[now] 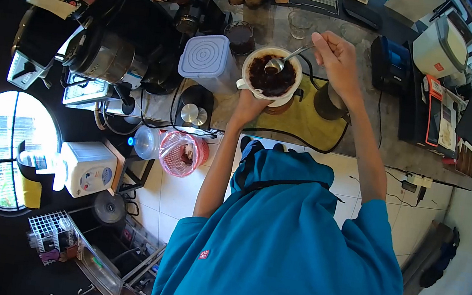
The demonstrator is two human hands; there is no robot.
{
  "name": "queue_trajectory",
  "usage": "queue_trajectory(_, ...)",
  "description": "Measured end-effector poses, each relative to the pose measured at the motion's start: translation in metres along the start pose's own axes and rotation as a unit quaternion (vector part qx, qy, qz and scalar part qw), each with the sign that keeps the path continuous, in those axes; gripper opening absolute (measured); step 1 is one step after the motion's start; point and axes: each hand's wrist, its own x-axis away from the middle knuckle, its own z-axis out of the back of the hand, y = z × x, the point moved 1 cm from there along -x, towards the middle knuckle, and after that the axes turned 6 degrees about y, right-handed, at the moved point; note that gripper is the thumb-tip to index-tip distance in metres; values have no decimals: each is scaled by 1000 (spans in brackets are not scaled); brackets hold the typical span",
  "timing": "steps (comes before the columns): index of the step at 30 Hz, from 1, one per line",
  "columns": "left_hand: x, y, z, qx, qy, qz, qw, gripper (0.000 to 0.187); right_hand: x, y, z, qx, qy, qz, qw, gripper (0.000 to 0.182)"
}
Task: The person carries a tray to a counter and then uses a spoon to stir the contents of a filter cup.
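My right hand (pixel 337 64) pinches the handle of a metal spoon (pixel 274 65), whose bowl is over the wet, dark coffee grounds (pixel 268 84). The grounds sit in a paper filter inside a white coffee dripper (pixel 242 84). Beneath the dripper's near side, my left hand (pixel 249 109) grips it, with some fingers hidden below. Part of a brownish vessel (pixel 279 110) shows under the dripper. A yellow-green mat (pixel 303 126) lies beneath, and a dark metal pitcher (pixel 330 103) stands on its right part.
A lidded grey-blue container (pixel 205 58) and a glass of dark liquid (pixel 240 37) stand left of the dripper. Behind it is a clear glass (pixel 300 23). A small scale (pixel 194 110) sits near the counter edge. A black printer (pixel 390 66) is at right; a pink bin (pixel 182 153) stands below.
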Motion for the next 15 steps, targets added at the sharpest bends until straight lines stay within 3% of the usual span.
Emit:
queue_trajectory(2,-1,-1,0,0,2,3,1000,56,3,-10,-1,91,10,41,995,31)
queue_trajectory(6,-1,-4,2,-23,-27,33,999,64,6,-6,-5,130,19,88,987,30)
queue_trajectory(12,-1,-8,1,-13,-7,12,1000,64,9,38,-9,120,27,24,992,30)
queue_trajectory(15,-1,-2,0,-11,-9,11,1000,63,8,47,-6,38,20,-43,998,30)
